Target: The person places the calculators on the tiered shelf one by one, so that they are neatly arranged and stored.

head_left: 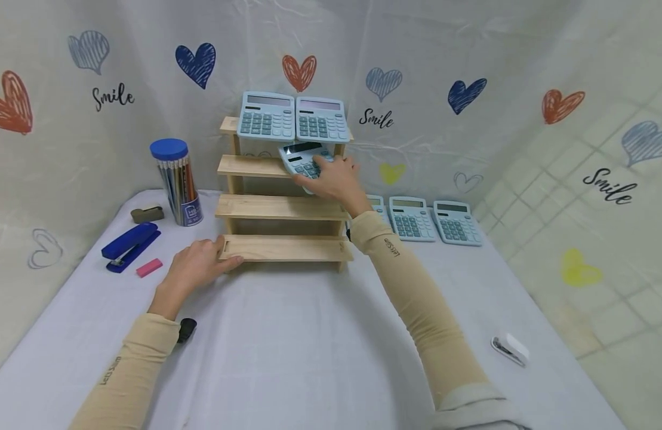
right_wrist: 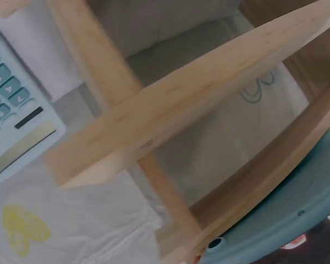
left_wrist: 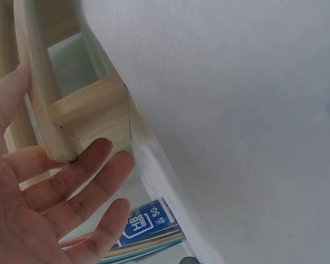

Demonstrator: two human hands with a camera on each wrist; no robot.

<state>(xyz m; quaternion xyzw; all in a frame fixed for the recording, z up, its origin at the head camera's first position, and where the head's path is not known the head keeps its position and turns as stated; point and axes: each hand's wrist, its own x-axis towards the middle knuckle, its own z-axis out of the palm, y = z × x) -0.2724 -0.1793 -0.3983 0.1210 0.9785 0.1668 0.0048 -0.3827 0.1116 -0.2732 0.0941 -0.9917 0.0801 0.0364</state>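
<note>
A stepped wooden shelf [head_left: 282, 206] stands mid-table with two light blue calculators [head_left: 266, 116] [head_left: 321, 119] side by side on its top step. My right hand [head_left: 333, 176] grips a third calculator [head_left: 300, 160], tilted, at the second step; its underside [right_wrist: 286, 220] shows low in the right wrist view beneath the shelf boards [right_wrist: 198, 104]. At the left end of the lowest step, my left hand [head_left: 204, 261] rests with straight fingers. The left wrist view shows that hand [left_wrist: 49, 209] spread, with the shelf corner [left_wrist: 88, 110] between thumb and fingers.
Three more calculators [head_left: 408, 218] [head_left: 456, 222] [head_left: 376, 206] lie in a row right of the shelf, the nearest partly hidden by my arm. On the left are a blue-lidded pencil tube [head_left: 177, 182], a blue stapler [head_left: 131, 246] and a pink eraser [head_left: 149, 267]. A small white stapler [head_left: 510, 348] lies front right.
</note>
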